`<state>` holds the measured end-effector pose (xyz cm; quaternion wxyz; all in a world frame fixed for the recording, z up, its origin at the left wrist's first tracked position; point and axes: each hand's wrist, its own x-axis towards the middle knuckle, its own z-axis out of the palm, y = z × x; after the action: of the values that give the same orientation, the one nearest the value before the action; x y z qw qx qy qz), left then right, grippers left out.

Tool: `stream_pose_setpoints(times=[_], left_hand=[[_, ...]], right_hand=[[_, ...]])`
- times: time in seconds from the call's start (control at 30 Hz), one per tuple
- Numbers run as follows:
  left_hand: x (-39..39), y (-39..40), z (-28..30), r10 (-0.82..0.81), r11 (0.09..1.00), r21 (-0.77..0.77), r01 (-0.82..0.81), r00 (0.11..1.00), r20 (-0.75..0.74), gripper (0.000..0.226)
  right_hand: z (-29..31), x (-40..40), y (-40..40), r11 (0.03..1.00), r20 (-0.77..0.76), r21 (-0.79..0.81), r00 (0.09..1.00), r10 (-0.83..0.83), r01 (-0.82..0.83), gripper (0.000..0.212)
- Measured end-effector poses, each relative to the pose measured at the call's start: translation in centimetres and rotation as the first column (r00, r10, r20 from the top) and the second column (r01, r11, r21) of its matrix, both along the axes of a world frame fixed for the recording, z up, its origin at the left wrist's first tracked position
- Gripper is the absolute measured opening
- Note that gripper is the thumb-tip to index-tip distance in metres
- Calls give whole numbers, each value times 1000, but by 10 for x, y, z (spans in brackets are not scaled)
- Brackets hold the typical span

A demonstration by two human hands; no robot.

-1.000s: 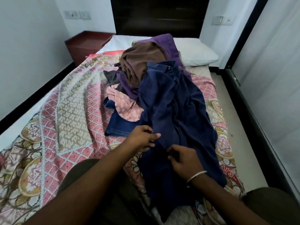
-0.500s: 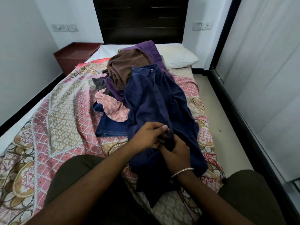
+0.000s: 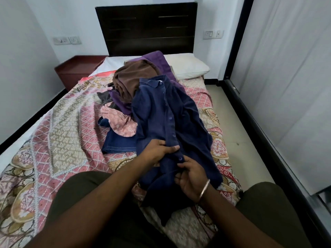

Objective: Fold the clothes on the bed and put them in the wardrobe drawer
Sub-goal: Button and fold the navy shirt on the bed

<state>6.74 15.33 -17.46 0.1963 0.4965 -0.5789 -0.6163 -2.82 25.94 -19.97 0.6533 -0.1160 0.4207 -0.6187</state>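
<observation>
**Both hands on the navy shirt's button placket**

The lower hem of the navy button-up shirt (image 3: 161, 111) is bunched under the hands and its end is hard to make out; the jeans (image 3: 120, 142) beyond the left hand are mostly covered by a pink patterned garment (image 3: 118, 122). No label or writing can be read.

The left hand (image 3: 157, 153) reaches in from the near left, fingers curled round the fabric beside the button line, thumb on top. The right hand (image 3: 190, 174), a metal bangle (image 3: 204, 187) at its wrist, sits just nearer and to the right, pinching the placket below a button.

The shirt stretches away from both hands over the bed (image 3: 53, 126), its collar resting against a brown garment (image 3: 132, 77) and a purple garment (image 3: 159, 59) piled farther off, before the pillow (image 3: 188, 66).
</observation>
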Motion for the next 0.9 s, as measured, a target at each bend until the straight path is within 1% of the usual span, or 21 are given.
stream_pose_setpoints(times=[0.03, 0.07, 0.13, 0.2, 0.23, 0.27, 0.33, 0.4, 0.47, 0.5, 0.57, 0.6, 0.63, 0.7, 0.8, 0.87, 0.9], left_hand=[[2, -2, -2, 37, 996, -80, -36, 999, 17, 27], [6, -4, -2, 79, 981, -180, -69, 996, 51, 25], [14, -8, 2, 162, 917, -386, -103, 979, 124, 29], [21, -16, 1, 230, 858, -498, -123, 960, 160, 40], [24, -20, -2, 255, 841, -523, -137, 954, 160, 47], [26, -24, -4, 266, 833, -533, -149, 952, 150, 53], [28, -29, -7, 282, 826, -540, -160, 947, 152, 56], [29, -32, -7, 302, 807, -563, -179, 944, 133, 53], [30, -34, -4, 338, 782, -584, -218, 936, 104, 50], [30, -35, -3, 352, 769, -596, -232, 931, 92, 50], [32, -40, -2, 384, 747, -610, -267, 921, 68, 51], [33, -43, -3, 399, 737, -614, -282, 915, 60, 51], [35, -46, -3, 407, 733, -618, -284, 911, 64, 51], [38, -54, -7, 399, 751, -610, -251, 909, 117, 45], [41, -59, -14, 394, 778, -600, -186, 888, 236, 31], [41, -61, -18, 406, 777, -605, -175, 874, 268, 28], [41, -62, -19, 409, 778, -606, -169, 867, 284, 27]], right_hand=[[-3, 2, -2, 999, -123, 43, 992, -19, 25, 39], [-5, 1, -2, 995, -284, 86, 958, -29, 55, 36], [-10, -2, -2, 990, -517, 131, 856, 21, 55, 31], [-14, -6, 2, 988, -679, 153, 728, 99, 8, 22], [-15, -6, 5, 987, -730, 159, 674, 116, 2, 17], [-17, -6, 7, 987, -753, 160, 648, 118, 6, 15], [-19, -6, 7, 987, -750, 160, 651, 118, 5, 13], [-14, -5, 8, 991, -756, 130, 648, 96, 6, 9], [-13, -4, 10, 995, -764, 92, 644, 49, 33, 20], [-13, -4, 12, 997, -770, 68, 638, 22, 47, 19], [-11, -1, 16, 998, -799, 10, 601, -29, 61, 13], [-10, 0, 18, 999, -794, -13, 607, -32, 36, 8], [-8, 1, 20, 1000, -770, -22, 638, -6, -17, 6], [-6, 0, 24, 988, -726, 25, 677, 123, -153, 19], [-1, -1, 29, 926, -677, 194, 639, 365, -324, 32], [0, -1, 35, 870, -607, 244, 632, 482, -429, 42], [-1, -2, 38, 849, -592, 250, 620, 514, -465, 45]])
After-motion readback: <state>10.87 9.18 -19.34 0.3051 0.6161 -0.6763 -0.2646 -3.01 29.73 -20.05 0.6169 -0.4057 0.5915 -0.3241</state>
